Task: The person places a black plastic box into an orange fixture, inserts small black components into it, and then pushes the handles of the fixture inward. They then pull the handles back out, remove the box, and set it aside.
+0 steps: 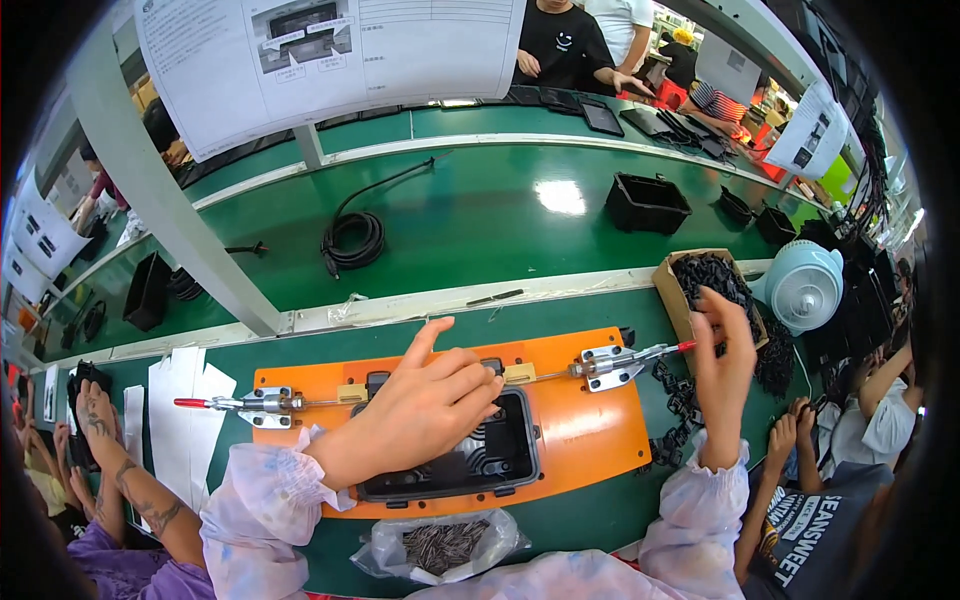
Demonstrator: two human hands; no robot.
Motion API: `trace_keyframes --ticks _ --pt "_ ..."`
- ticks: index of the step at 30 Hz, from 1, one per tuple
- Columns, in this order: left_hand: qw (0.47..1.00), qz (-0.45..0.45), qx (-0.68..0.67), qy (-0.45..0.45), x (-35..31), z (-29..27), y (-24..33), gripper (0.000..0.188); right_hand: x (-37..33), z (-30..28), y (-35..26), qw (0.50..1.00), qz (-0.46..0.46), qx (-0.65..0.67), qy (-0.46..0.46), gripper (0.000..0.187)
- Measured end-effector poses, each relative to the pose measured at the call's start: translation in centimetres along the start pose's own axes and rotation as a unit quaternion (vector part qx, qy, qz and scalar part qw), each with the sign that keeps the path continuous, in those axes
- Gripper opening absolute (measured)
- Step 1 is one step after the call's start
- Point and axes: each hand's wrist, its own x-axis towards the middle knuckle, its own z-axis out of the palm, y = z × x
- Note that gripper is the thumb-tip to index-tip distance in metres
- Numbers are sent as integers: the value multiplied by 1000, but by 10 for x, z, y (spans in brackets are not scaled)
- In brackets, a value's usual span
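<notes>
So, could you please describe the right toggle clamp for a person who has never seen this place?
Find the orange plate on the green bench. Near its right end sits a silver toggle clamp. Its red handle tip is close to the right hand, whereas the left clamp points toward white sheets.

Head view: wide fisheye, worn on top, facing down and forward
Bare left hand (432, 400): close beneath the lens, its fingers just below the view's centre
Nearer than the fingers: pale tie-dyed fabric sleeves (262, 505), entering from below
Beyond the fingers: glossy flat green benchtop (470, 225), farther off, edges bowed
</notes>
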Motion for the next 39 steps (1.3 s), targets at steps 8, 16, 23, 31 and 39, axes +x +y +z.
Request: trace_keyframes --ticks 8,16,23,31,39 --pt "1000 6 17 19 -3 3 5 34 -41 22 95 816 322 476 54 35" --pt "1000 -7 9 26 -9 4 4 33 15 33 9 943 17 325 66 17" --pt "999 6 -10 43 -5 8 4 33 14 25 -34 976 -87 183 -80 11" --pt "999 -1 25 39 -9 8 6 41 -4 56 -76 921 -343 -15 -186 37" --pt "902 -335 155 225 -104 -89 -24 45 0 95 -137 847 -442 119 -270 48"
